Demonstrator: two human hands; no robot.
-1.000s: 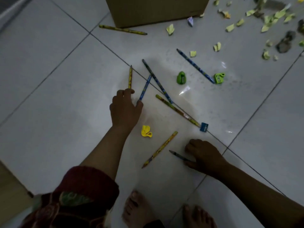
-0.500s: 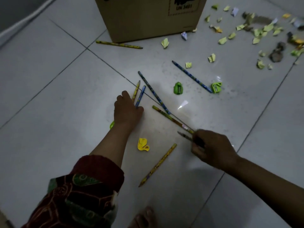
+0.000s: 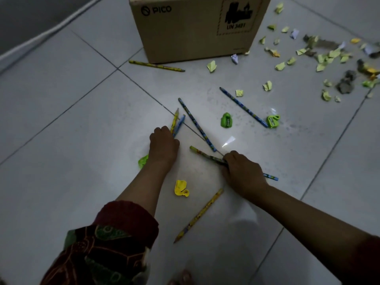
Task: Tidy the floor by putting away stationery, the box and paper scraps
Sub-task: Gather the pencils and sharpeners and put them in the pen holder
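Note:
Pencils lie scattered on the white tiled floor. My left hand (image 3: pixel 163 146) is closed around a yellow pencil (image 3: pixel 174 120) and a short blue pencil (image 3: pixel 180 124), whose tips stick out beyond my fingers. My right hand (image 3: pixel 240 173) grips two pencils (image 3: pixel 205 156): a green-yellow one and a dark one whose blue end shows behind my wrist. A long blue pencil (image 3: pixel 196 124) lies between my hands. Another blue pencil (image 3: pixel 243 106) lies further right. A yellow pencil (image 3: pixel 198 215) lies close to me. The cardboard box (image 3: pixel 197 27) stands at the back.
Two green sharpeners (image 3: pixel 226 120) (image 3: pixel 273 121) lie on the floor, a yellow sharpener (image 3: pixel 181 188) near my left arm, a green thing (image 3: pixel 143 161) under my left wrist. A yellow pencil (image 3: pixel 157 66) rests by the box. Several paper scraps (image 3: pixel 320 58) litter the right back.
My right hand picked up the dark pencil, moved up-left and closed on the green-yellow pencil too. My left hand gathered the yellow and blue pencils together. The view tilted up towards the box.

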